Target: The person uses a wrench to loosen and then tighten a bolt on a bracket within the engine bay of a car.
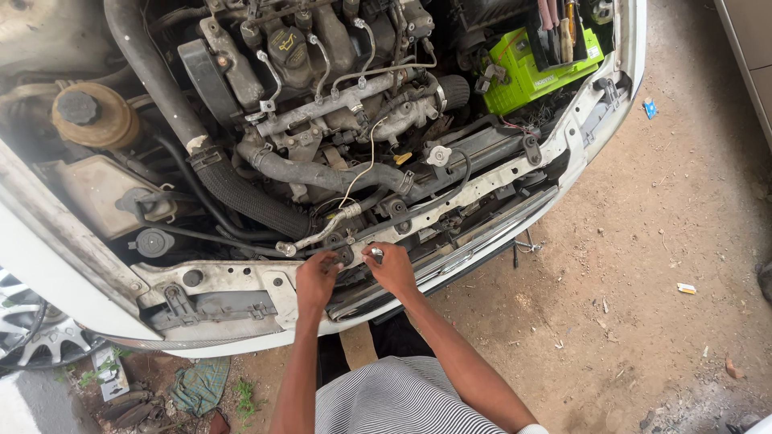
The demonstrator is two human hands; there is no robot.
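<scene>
Nearest to me is my grey-and-white striped knitted shirt, with both bare forearms reaching forward over packed sandy ground.

My left hand is curled, fingers bent down onto the white painted sheet-metal front crossmember of the car; I cannot tell whether it grips anything beneath the knuckles. My right hand is pinched around a small shiny cylindrical metal socket, which sits at the top edge of the crossmember, between my two hands and just beside the left fingertips.

Just beyond the socket, a slim bright metal pipe with a hexagonal end fitting runs diagonally across the opening. Behind it lies a thick ribbed black rubber intake hose, curved and dusty, and a smooth grey radiator hose.

Further back sits the cast-metal engine block with its black oil filler cap. To the far left stands a round amber plastic fluid reservoir with a black screw cap. At the far right corner is a rectangular bright green battery casing.
</scene>
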